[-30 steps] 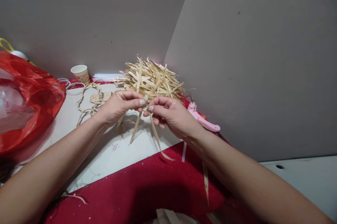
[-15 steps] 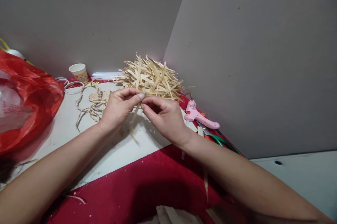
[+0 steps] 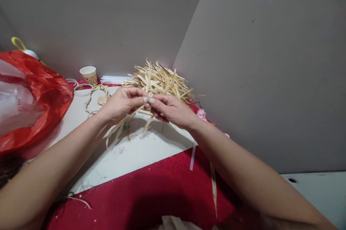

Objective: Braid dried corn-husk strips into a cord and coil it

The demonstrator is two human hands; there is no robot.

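Swinging leftward since a moment ago, perhaps 3 straw strips [image 3: 124, 122] hung above the desk [image 3: 140, 152], near the straw pile [image 3: 160, 82]; left hand [image 3: 121, 105] and right hand [image 3: 171, 110] fingers pinched tight around them.

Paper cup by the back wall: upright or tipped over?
Upright. The paper cup stands on its base with its round open rim facing up. Whether anything is inside cannot be seen from this view.

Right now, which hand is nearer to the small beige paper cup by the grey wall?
Left. The left hand is in front of the small beige paper cup, slightly to its right; the right hand is farther right, beyond the left hand.
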